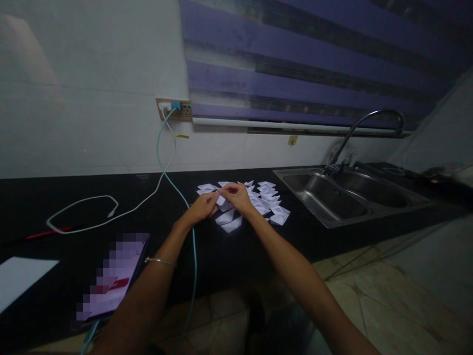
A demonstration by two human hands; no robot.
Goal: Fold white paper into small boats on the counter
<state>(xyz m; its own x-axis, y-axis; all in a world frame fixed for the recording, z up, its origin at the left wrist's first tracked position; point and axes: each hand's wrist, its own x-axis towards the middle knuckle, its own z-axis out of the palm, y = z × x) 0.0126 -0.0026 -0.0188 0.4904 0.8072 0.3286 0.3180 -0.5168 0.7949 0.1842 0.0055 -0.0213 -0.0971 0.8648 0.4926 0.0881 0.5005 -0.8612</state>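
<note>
Between my two hands is a small piece of folded white paper (220, 200), pinched by the fingers of both. My left hand (204, 207) grips it from the left, thumb and fingertips together. From the right, my right hand (236, 195) closes its thumb and index finger on the paper's upper edge. Around and beneath the hands, many folded white paper pieces (280, 215) lie spread on the black counter (258, 256). Two flatter pieces (232, 225) rest just below the hands. My fingers partly cover the held paper, so its full shape is hidden.
A double steel sink (325, 197) with a curved faucet (347, 135) stands right. A phone or tablet (118, 276) and white paper sheet (22, 278) lie left. A teal cable (194, 256) passes under my left arm; a white cable (83, 228) loops behind.
</note>
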